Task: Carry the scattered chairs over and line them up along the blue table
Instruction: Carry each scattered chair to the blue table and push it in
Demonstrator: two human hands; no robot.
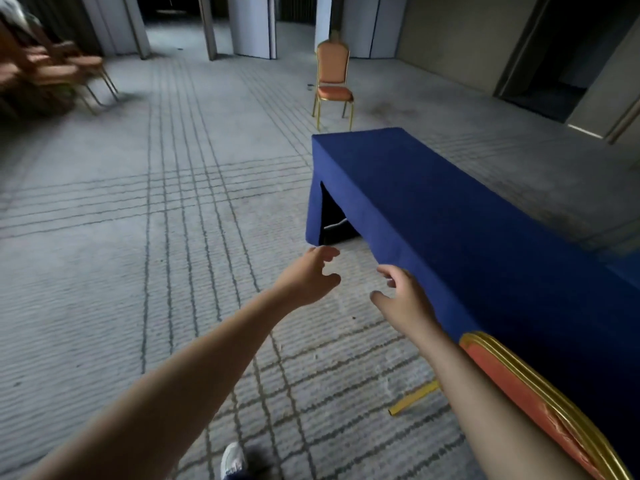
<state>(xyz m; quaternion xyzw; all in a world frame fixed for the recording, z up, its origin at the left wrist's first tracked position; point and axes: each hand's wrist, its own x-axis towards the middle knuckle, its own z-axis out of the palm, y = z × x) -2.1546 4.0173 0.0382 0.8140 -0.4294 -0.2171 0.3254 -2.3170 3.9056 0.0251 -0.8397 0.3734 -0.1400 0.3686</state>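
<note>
Both hands are free at this moment. The left hand (308, 278) and the right hand (405, 299) reach forward over the grey line-patterned carpet (138, 237), with fingers loosely curled and spread, and they hold nothing.

The long counter draped in blue cloth (450, 209) runs away on the right side. One orange padded chair with a gold metal frame (519, 386) stands just beside its near long side, at the bottom right, so I judge this one is already placed. The step in hand seems to be going for the next chair.

A second orange and gold chair (333, 77) stands alone beyond the far end of the counter, with its seat toward the camera, and it is the nearest candidate. The next move calls for walking along the counter's left side, taking this chair by its back and carrying it beside the first one.

At the far left is a blurred stack of similar chairs (45, 71). I see no obstacle on the carpet between, but the counter's far corner must be passed with care.
</note>
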